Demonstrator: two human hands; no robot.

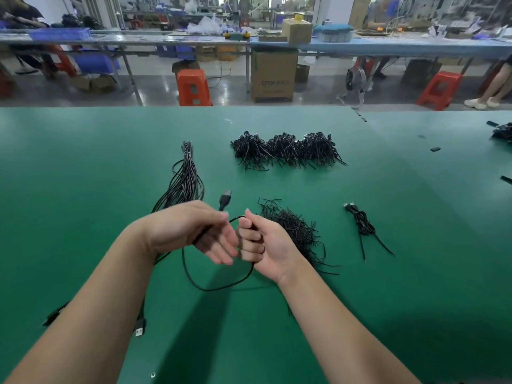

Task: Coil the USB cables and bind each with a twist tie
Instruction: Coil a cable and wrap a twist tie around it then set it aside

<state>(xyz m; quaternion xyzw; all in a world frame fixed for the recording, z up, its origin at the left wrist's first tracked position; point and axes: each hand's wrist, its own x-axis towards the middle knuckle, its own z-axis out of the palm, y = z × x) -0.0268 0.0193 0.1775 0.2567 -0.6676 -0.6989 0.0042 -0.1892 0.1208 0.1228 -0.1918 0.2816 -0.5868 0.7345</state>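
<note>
Partly hidden — cable (213, 286) behind fingers (250, 239)

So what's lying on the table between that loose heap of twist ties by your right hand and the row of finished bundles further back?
Nothing: in the head view, only bare green mat separates the twist tie heap from the row of coiled bundles.

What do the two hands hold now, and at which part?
Both hold one black USB cable along its cord: the right hand grips the loop, the left hand holds near the plug.
</note>
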